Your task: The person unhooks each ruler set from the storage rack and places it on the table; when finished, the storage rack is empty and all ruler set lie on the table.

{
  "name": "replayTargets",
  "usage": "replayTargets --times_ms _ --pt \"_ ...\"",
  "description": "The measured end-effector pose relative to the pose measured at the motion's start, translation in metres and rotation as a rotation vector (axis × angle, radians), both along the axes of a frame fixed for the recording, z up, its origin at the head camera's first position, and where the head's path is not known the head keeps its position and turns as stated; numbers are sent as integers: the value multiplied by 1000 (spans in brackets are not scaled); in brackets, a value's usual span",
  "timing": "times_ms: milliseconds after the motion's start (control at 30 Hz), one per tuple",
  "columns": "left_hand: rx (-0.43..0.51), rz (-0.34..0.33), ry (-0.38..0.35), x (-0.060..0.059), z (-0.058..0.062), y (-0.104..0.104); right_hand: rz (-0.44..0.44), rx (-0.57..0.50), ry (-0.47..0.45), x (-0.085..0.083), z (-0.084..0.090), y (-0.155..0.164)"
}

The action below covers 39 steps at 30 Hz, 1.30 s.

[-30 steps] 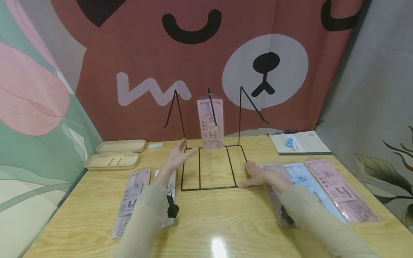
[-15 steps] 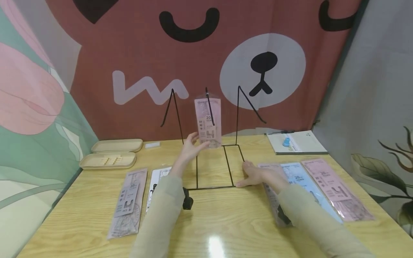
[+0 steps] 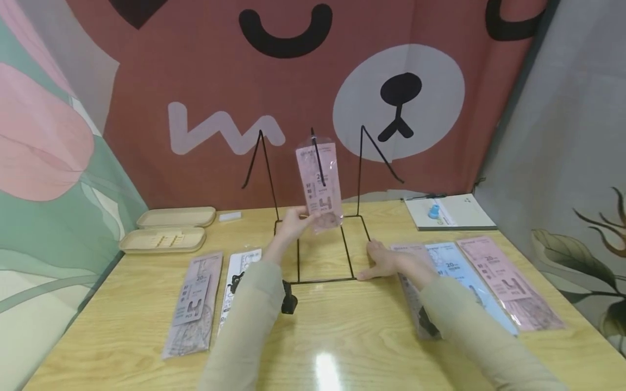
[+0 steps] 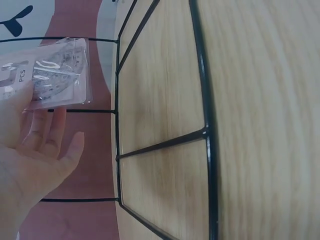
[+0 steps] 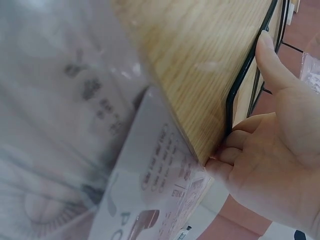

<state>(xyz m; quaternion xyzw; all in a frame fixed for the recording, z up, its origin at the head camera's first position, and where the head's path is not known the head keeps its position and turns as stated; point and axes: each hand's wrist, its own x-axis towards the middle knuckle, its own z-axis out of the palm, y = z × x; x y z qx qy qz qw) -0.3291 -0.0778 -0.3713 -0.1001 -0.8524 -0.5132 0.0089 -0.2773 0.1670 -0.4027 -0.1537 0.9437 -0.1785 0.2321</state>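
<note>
A black wire display rack (image 3: 325, 281) stands on the table with three upright hooks. From its middle hook hangs a flat pink plastic packet (image 3: 320, 179), printed with a 4 and "PCS". My left hand (image 3: 292, 227) pinches the packet's lower left part, thumb in front and fingers behind, so it tilts forward off the backdrop. In the left wrist view, the thumb overlaps the clear packet (image 4: 55, 75). My right hand (image 3: 383, 260) grips the rack's front right corner; in the right wrist view its thumb lies along the wire (image 5: 245, 70) and its other fingers curl beside it.
To the right lie a blue packet (image 3: 452, 266) and pink packets (image 3: 508, 282). Left are another pink packet (image 3: 193, 304) and a white one (image 3: 242, 263). An opened beige case (image 3: 163, 239) sits back left; a notebook (image 3: 467, 212) with a blue item (image 3: 433, 212) sits back right.
My left hand has moved right from the rack's left side to the hanging packet and taken hold of its lower part. The packet now tilts toward me. My right hand has stayed on the rack.
</note>
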Motion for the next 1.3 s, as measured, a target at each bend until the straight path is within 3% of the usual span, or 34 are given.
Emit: replayTargets --times_ms 267,433,700,900,1067,1200,1300 --pt "35 4 40 3 -2 5 -10 9 -1 -1 3 3" --pt "64 9 57 13 -2 0 -1 3 -10 -1 3 4" --pt "43 -113 95 39 -5 -15 -14 14 -15 -1 3 7" --pt "28 -254 157 74 -12 -34 -11 -1 -20 1 4 9" --pt "31 -331 158 120 -11 -59 4 -12 -15 1 4 7" --pt "12 -342 199 151 -12 -91 6 -4 -9 0 2 4" --pt "-14 -300 210 168 -10 -116 -2 0 -10 0 2 5"
